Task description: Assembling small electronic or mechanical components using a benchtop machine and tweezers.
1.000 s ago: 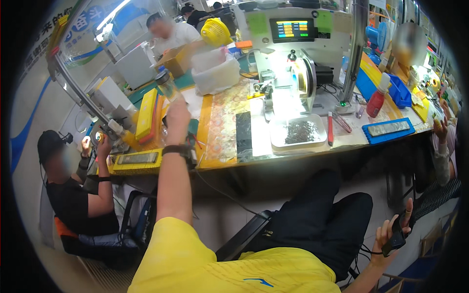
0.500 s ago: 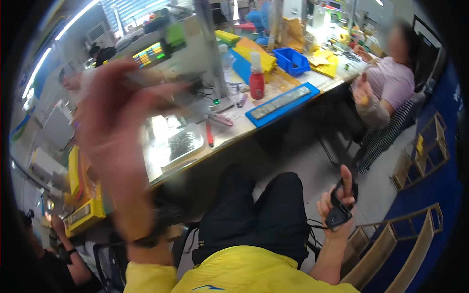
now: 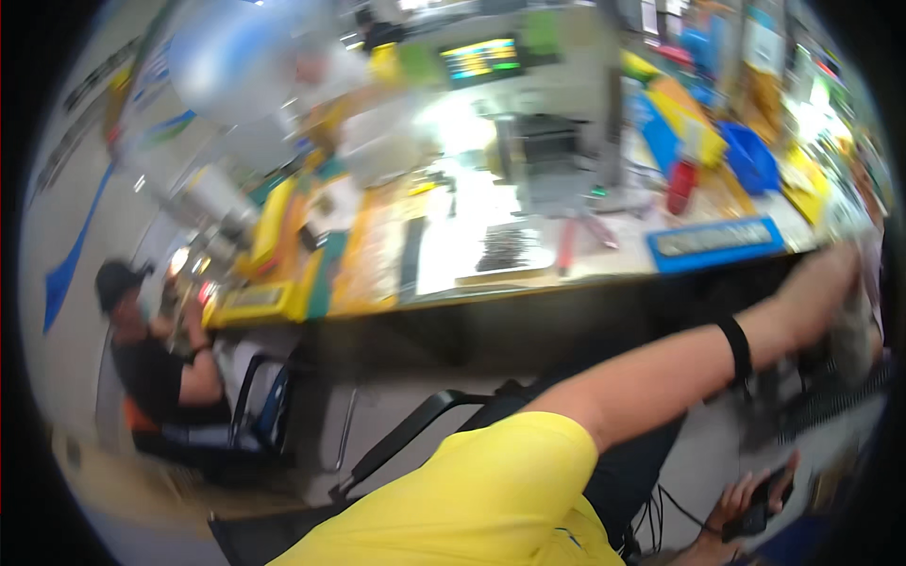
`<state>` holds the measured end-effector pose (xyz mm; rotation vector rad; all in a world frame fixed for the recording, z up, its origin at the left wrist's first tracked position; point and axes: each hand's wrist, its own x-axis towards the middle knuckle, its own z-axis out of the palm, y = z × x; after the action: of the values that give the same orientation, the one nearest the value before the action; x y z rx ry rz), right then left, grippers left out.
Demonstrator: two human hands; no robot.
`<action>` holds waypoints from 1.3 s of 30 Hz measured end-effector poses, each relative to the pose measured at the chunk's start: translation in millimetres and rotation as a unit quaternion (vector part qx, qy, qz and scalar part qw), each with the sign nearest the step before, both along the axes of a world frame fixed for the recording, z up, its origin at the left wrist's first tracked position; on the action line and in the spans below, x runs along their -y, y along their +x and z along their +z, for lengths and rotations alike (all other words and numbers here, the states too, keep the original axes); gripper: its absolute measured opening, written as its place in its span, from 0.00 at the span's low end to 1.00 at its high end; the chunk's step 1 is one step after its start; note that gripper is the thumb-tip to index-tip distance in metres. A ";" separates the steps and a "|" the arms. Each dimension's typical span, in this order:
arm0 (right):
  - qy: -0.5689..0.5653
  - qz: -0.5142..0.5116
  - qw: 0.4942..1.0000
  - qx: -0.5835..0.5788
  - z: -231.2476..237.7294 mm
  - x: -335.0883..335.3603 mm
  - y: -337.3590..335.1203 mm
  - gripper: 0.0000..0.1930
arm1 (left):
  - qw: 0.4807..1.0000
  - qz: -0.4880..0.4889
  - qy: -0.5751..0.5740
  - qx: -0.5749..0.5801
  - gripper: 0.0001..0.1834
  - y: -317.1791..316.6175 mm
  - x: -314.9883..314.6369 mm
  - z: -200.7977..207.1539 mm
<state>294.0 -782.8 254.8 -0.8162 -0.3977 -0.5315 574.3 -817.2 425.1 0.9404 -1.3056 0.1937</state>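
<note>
My left arm stretches across to the right, with a black band (image 3: 735, 347) at the wrist. The left hand (image 3: 830, 278) is smeared by motion near the right end of the bench, so its fingers and anything in them cannot be made out. Low at the right is my right hand (image 3: 730, 501), palm up with its fingers apart. A small black device (image 3: 752, 517) with a cable sits strapped across that palm. On the bench, a blue tray (image 3: 670, 257) bearing a grey strip lies nearest the left hand.
The workbench carries a shallow tray of dark thin pieces (image 3: 507, 253), a red bottle (image 3: 680, 186), a blue bin (image 3: 750, 156) and yellow boxes (image 3: 260, 300). A seated person (image 3: 160, 368) works at the left. A black chair armrest (image 3: 406, 424) stands beside me.
The view has swung left and blurred. My left hand has gone from raised over the bench's left part to far right. The right hand now appears lower and farther right.
</note>
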 end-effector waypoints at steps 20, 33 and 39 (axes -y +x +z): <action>0.312 -0.174 0.920 -0.161 95.0 -127.2 73.8 0.25 | 0.910 -0.260 0.318 -0.050 0.24 -43.8 -218.4 -35.9; 0.133 -0.294 0.902 -0.287 125.4 -185.5 91.8 0.29 | 0.939 -0.208 0.245 0.124 0.11 -12.8 -301.1 -46.8; 0.184 -0.176 0.961 -0.104 119.0 -190.9 105.4 0.29 | 0.862 -0.331 0.363 -0.121 0.04 -28.7 -344.0 -70.0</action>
<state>399.4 -591.9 373.9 -0.5745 0.0474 -0.8144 545.6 -473.2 355.0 1.0213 -1.4039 -0.9897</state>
